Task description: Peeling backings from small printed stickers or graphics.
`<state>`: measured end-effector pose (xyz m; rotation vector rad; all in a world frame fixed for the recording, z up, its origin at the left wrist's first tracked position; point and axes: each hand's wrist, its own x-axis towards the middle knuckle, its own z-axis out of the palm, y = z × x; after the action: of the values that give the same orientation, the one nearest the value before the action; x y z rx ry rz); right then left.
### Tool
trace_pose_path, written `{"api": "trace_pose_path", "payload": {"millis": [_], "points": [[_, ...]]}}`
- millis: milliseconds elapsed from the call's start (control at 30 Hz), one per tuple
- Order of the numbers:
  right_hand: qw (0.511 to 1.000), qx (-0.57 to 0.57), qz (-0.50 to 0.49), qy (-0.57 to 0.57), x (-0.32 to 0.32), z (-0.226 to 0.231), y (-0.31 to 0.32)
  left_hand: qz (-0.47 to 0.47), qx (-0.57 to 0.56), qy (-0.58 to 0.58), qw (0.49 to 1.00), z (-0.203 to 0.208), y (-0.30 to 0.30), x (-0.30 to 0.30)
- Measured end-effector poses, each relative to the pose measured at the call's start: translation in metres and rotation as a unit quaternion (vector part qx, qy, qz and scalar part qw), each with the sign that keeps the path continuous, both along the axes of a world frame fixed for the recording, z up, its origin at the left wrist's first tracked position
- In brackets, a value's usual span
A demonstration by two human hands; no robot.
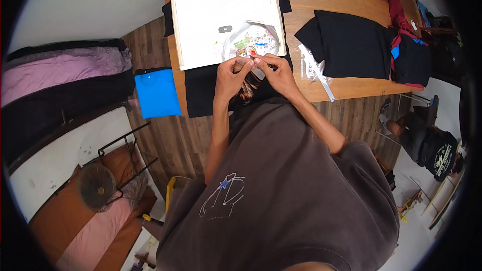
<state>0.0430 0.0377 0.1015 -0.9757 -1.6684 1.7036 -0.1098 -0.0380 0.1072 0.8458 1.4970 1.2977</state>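
My left hand and my right hand meet at the front edge of a large white panel. Thumb and fingers of each are pinched together, tip to tip, on something small that the fingers hide. Just beyond the fingertips, a crumpled clear-and-white sheet with small coloured prints lies on the panel. Below and between my hands hangs a glossy dark piece with orange-brown patches; what it is I cannot tell. Black cloth sticks out under the panel at the table's front edge.
Folded black cloth lies on the wooden table, beside a white printed strip and maroon-and-black garments. A bright blue folded piece is left of the table. A fan stands lower left; another person is at right.
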Motion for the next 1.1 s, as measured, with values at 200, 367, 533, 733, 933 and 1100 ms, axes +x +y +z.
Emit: {"api": "trace_pose_path", "payload": {"millis": [200,367,533,733,933,1100], "points": [[1.0,-0.03,0.001,0.003,0.0,-0.017,0.005,-0.002,-0.021,0.059,0.998,-0.015,0.003,0.003],[0.993,-0.103,-0.054,-0.025,-0.004,-0.023,0.007,0.003,-0.082,0.085,0.993,-0.027,-0.003,0.002],[0.918,-0.393,0.003,-0.052,0.005,-0.012,0.027,-0.005,-0.074,0.045,0.996,-0.015,-0.011,-0.003],[0.876,-0.481,0.007,0.015,0.009,-0.008,0.043,-0.128,-0.048,0.011,0.991,0.018,-0.019,-0.01],[0.915,-0.399,0.05,-0.024,0.009,-0.014,0.049,-0.176,-0.119,-0.033,0.977,0.044,-0.025,-0.018],[0.966,-0.209,0.003,-0.154,0.006,-0.014,0.047,-0.255,-0.093,0.063,0.96,0.039,-0.025,-0.026]]}}
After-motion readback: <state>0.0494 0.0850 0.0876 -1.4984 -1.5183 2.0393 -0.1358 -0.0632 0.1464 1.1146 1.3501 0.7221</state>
